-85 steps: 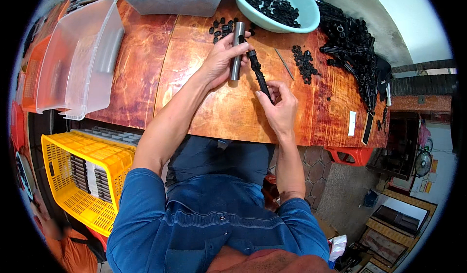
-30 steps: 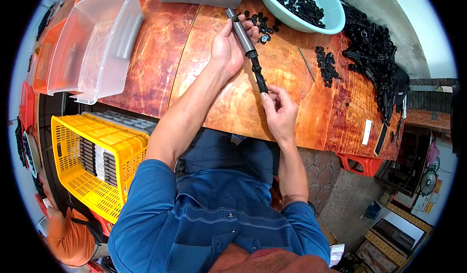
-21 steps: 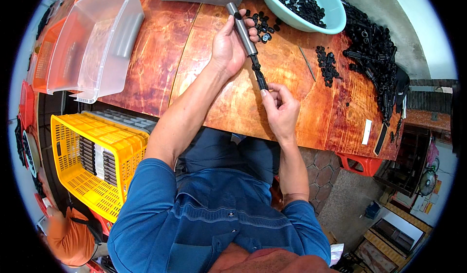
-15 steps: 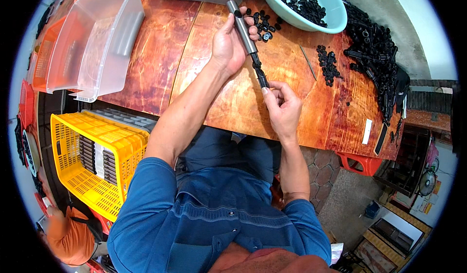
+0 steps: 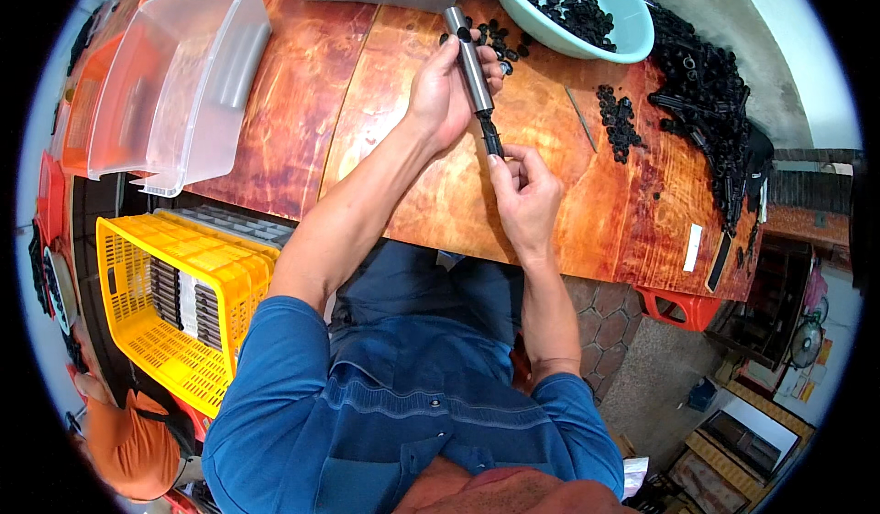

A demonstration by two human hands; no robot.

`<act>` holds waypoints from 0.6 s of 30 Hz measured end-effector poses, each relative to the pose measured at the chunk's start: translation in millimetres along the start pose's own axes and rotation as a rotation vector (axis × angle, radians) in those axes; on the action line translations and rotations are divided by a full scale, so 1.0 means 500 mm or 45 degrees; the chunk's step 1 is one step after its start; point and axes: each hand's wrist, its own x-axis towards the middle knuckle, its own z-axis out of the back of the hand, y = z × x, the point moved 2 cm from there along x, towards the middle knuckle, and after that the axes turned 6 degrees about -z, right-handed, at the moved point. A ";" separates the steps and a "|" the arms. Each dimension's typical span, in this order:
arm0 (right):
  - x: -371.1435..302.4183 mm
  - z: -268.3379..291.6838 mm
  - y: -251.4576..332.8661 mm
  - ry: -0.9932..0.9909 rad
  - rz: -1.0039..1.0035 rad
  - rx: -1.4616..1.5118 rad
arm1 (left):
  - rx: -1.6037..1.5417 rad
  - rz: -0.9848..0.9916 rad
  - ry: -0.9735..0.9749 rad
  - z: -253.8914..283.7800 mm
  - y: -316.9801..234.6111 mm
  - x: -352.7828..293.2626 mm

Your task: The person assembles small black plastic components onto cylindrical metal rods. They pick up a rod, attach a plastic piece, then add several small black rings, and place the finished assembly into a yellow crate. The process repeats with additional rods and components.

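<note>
Head view: the left hand (image 5: 444,102) curls its fingers round a smooth, cylindrical metal tube (image 5: 472,74); the right hand (image 5: 530,199) finger-pinches a knobbly black rod (image 5: 490,135) meeting its lower end.

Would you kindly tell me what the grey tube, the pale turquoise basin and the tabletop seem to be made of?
Grey tube: probably metal, satin finish, given its soft sheen.
Basin: likely plastic, smooth, with a rounded, evenly coloured rim.
Tabletop: apparently varnished wood or veneer, judging by mottled grain and glossy glare.
</note>
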 end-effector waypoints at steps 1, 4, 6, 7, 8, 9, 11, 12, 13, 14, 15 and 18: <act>0.001 0.002 0.001 -0.017 0.013 -0.020 | 0.043 0.016 0.029 -0.006 0.004 -0.007; 0.002 0.007 -0.016 -0.080 0.006 -0.006 | 0.121 0.089 0.163 -0.019 0.020 -0.018; 0.003 0.012 -0.023 -0.106 0.005 -0.041 | 0.251 0.133 0.175 -0.031 0.029 -0.033; 0.003 0.015 -0.026 -0.120 0.003 -0.059 | 0.323 0.156 0.187 -0.041 0.030 -0.040; 0.003 0.018 -0.029 -0.135 0.030 -0.057 | 0.395 0.177 0.198 -0.047 0.033 -0.043; 0.001 0.018 -0.030 -0.146 0.055 -0.051 | 0.387 0.187 0.192 -0.047 0.036 -0.045; -0.002 0.022 -0.031 -0.169 0.099 -0.075 | 0.372 0.204 0.177 -0.049 0.042 -0.046; -0.002 0.023 -0.031 -0.177 0.118 -0.100 | 0.384 0.202 0.169 -0.047 0.043 -0.045; -0.003 0.023 -0.031 -0.185 0.137 -0.125 | 0.393 0.205 0.159 -0.047 0.044 -0.045; -0.004 0.024 -0.030 -0.189 0.143 -0.148 | 0.403 0.207 0.148 -0.048 0.044 -0.046; -0.005 0.025 -0.026 -0.193 0.150 -0.169 | 0.414 0.208 0.139 -0.049 0.044 -0.046; -0.004 0.024 -0.028 -0.206 0.162 -0.186 | 0.388 0.244 0.188 -0.045 0.043 -0.046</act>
